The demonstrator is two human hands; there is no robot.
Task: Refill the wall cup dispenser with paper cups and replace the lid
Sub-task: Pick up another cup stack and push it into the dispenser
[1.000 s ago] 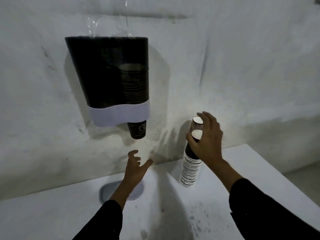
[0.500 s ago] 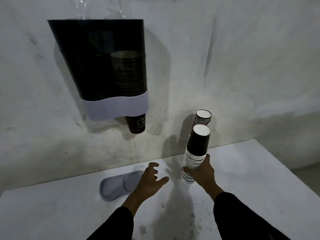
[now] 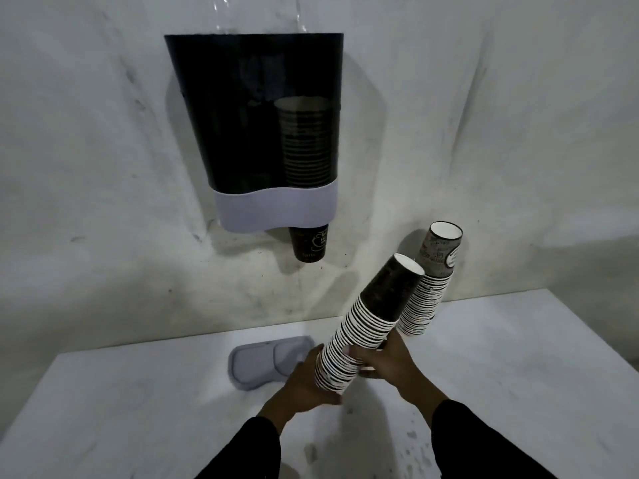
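Little can be read. The cup (image 3: 308, 244) poking out under the wall dispenser (image 3: 256, 133) carries a pale drawing of a cup and a few lines of light lettering, too small and dim to make out. The top cup of the rear stack (image 3: 436, 250) standing on the bench (image 3: 138, 409) has faint script across its side and a white oval label with dark print near its lower right; neither is legible. The stack held in the hands (image 3: 363, 330) shows no readable print.
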